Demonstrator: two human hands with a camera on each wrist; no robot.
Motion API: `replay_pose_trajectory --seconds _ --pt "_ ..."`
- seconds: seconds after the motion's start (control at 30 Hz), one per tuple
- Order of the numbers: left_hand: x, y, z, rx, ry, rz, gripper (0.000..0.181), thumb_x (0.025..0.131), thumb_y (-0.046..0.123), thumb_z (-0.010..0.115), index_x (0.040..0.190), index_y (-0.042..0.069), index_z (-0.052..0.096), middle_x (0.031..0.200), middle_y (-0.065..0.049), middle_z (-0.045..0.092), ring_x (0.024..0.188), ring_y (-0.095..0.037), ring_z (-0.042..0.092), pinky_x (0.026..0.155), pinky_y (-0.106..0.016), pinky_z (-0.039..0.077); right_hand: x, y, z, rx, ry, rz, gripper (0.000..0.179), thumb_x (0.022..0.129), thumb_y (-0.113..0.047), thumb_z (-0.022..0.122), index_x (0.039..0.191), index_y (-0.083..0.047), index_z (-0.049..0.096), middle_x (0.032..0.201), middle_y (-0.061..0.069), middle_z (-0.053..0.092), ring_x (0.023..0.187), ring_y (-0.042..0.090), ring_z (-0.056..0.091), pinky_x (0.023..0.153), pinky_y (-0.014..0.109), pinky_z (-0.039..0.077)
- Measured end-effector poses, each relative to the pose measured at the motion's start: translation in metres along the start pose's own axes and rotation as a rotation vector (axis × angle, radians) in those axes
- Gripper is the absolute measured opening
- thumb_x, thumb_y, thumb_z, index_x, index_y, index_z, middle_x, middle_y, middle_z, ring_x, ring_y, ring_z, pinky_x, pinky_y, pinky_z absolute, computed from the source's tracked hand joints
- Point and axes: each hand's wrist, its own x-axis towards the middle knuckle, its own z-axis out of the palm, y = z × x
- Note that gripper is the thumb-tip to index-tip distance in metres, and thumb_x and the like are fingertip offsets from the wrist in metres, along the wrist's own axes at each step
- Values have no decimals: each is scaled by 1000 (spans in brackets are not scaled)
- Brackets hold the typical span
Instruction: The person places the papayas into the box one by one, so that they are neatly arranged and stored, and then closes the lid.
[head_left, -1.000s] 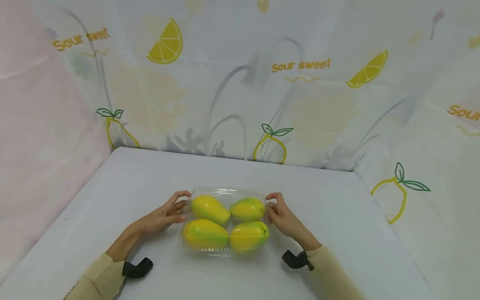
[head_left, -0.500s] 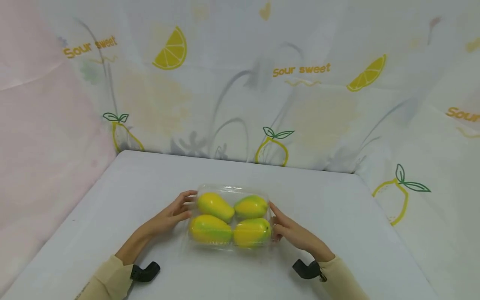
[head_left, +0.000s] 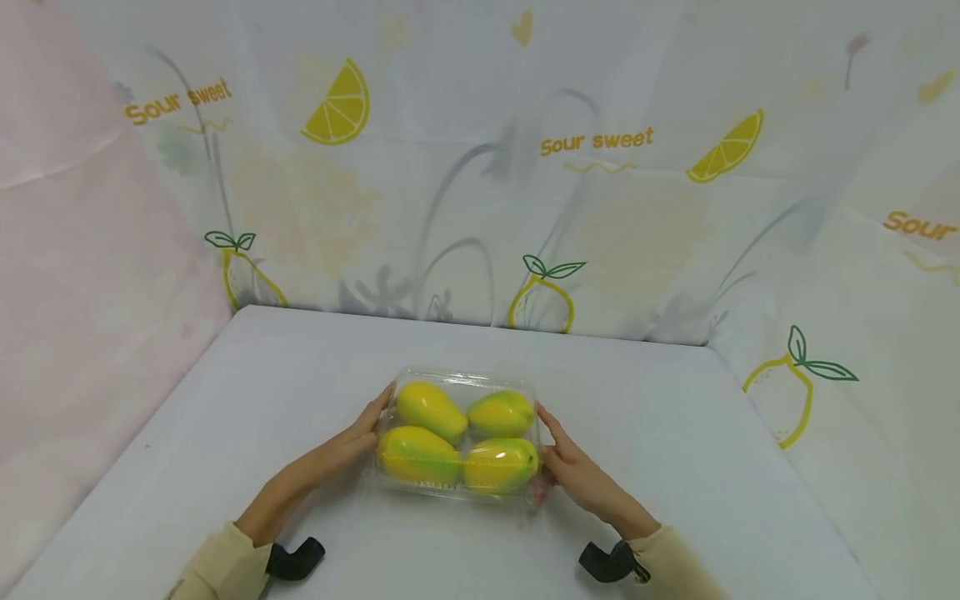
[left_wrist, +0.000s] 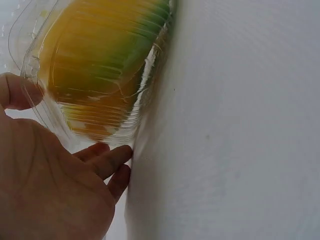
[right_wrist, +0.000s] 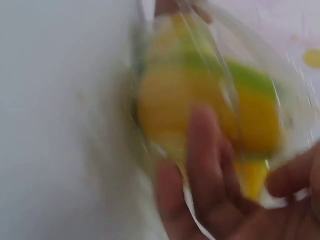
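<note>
A clear plastic clamshell box (head_left: 461, 380) sits mid-table with its lid down over several yellow-green, mango-like fruits (head_left: 498, 463). My left hand (head_left: 352, 437) holds its left side. In the left wrist view, the thumb (left_wrist: 22, 92) lies at the box's rim and the other fingers are low at its base, close to the tabletop. From the opposite side my right hand (head_left: 573, 467) grips the box. The right wrist view is blurred, with fingers (right_wrist: 202, 145) against the clear wall and the thumb (right_wrist: 292, 175) near the rim.
The white table (head_left: 637, 400) extends around the box on all sides. Behind it hangs a lemon-printed cloth (head_left: 450, 208), with a pinkish cloth (head_left: 90, 275) along the left. A black wrist mount (head_left: 296, 558) sticks out from each beige sleeve.
My right hand has moved from the box's far right corner down along its right side. My left fingers have come in closer against the left side. The box has shifted slightly.
</note>
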Motion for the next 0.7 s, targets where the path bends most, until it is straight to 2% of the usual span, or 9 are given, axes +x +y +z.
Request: replay_pose_trajectory --seconds 0.03,0.1,0.17,0.23,0.3,0.37,0.43,0.6,0.7 --pt "1 0 1 -17 3 -20 103 69 7 44 156 7 -10 158 -31 0 145 -53 -6 108 -74 0 0 0 5 -30 54 -10 54 108 -14 29 154 -10 2 78 9 59 63 15 62 67 30 54" --pt "2 0 3 -25 12 -34 100 73 8 44 156 9 -11 157 -31 1 145 -54 -4 108 -74 1 1 0 13 -86 157 -25 42 108 -10 27 147 -6 14 75 9 55 60 13 56 61 28 52" --pt "0 -4 4 4 18 10 89 82 9 39 156 8 -11 157 -31 3 145 -54 -1 109 -74 4 2 0 18 -140 237 -26 33 108 -10 28 140 -4 22 71 7 51 58 11 50 57 25 47" --pt "-3 -7 5 40 28 69 76 94 12 33 156 7 -10 158 -31 4 146 -53 2 110 -73 6 2 -1 19 -169 270 -16 31 108 -12 30 138 -6 27 71 5 50 59 10 48 58 23 44" --pt "-7 -10 5 98 46 131 65 102 16 26 156 6 -8 160 -29 5 147 -51 5 112 -70 10 -1 -3 17 -168 245 -11 33 108 -15 30 140 -6 26 77 8 57 59 11 53 60 24 46" --pt "-9 -11 6 134 63 158 61 105 17 25 157 7 -5 162 -25 5 149 -46 4 114 -66 9 -5 -4 13 -157 174 -20 39 108 -17 28 144 -5 21 91 14 63 62 16 59 63 27 51" --pt "-9 -11 6 176 90 189 59 105 15 26 157 6 -2 160 -25 14 148 -45 13 114 -64 13 -9 -5 9 -164 93 -39 47 108 -19 25 150 -4 12 104 21 64 66 22 64 68 31 53" --pt "-9 -8 7 245 149 226 57 104 9 27 156 1 5 150 -22 28 143 -42 26 113 -63 18 -14 -5 4 -240 -50 -78 59 108 -29 20 154 -2 -5 98 21 64 75 23 63 78 29 48" --pt "-10 -8 8 257 162 222 54 105 9 27 155 -2 8 154 -26 25 145 -46 22 112 -64 21 -13 -1 3 -219 -75 -77 59 109 -30 23 153 -2 -5 96 20 63 75 23 64 81 27 48"
